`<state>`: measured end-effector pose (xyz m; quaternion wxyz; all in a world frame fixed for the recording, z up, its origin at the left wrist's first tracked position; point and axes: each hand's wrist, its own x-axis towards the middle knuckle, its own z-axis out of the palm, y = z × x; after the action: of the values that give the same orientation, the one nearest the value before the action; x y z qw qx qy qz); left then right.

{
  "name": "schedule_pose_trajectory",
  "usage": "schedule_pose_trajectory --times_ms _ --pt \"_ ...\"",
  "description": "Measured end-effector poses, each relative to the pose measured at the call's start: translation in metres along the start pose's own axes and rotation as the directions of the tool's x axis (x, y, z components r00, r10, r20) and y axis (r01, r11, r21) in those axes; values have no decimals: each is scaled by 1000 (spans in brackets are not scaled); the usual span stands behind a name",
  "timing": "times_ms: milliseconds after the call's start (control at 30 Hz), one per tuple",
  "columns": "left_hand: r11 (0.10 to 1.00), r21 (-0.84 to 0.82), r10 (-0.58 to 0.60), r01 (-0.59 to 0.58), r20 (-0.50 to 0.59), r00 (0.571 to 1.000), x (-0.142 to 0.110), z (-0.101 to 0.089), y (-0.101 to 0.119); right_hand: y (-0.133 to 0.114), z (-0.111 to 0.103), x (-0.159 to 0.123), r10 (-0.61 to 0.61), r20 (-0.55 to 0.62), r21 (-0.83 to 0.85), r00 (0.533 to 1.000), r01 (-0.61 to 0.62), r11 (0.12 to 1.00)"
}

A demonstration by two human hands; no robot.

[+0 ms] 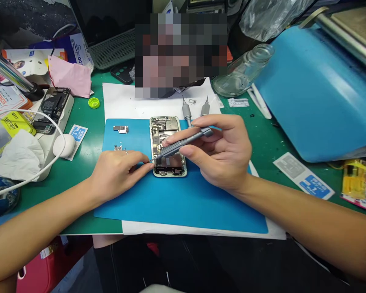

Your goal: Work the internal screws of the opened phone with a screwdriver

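My right hand point(224, 152) grips a grey precision screwdriver point(178, 146), slanted with its thin tip down to the left. At that tip, my left hand point(117, 173) has thumb and forefinger closed in a pinch; whatever is between them is too small to make out. Partly behind the screwdriver and my right fingers lies an opened smartphone point(170, 171), its inner boards and battery area exposed. It rests on a blue mat point(177, 203). Left of it on the mat are a small metal phone part point(121, 129) and several tiny pieces point(118, 147), partly covered by my left hand.
Two more grey screwdrivers point(186, 109) point away beyond the phone, near a SIM tray point(192, 101). A glass jar point(242, 71) leans at the back right. Another opened phone point(53, 108) lies on a white box at left, with a white cable point(56, 126) nearby.
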<state>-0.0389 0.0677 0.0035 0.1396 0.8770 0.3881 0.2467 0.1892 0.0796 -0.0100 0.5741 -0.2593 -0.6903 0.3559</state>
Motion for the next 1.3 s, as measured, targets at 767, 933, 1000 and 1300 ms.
schedule_pose_trajectory --times_ms 767,933,1000,1300 --pt "1000 -2 -22 22 5 1000 0 0 1 2 0 0 11 4 58 1000 -12 998" --pt "1000 1 -13 13 8 1000 0 1 0 2 1 -2 51 -13 46 999 -51 998" --pt "1000 -2 -13 13 12 1000 0 0 0 2 1 -1 34 -12 40 999 -33 999" --pt "999 15 -31 31 14 999 0 1 -1 0 1 0 14 -39 -21 999 -15 1000"
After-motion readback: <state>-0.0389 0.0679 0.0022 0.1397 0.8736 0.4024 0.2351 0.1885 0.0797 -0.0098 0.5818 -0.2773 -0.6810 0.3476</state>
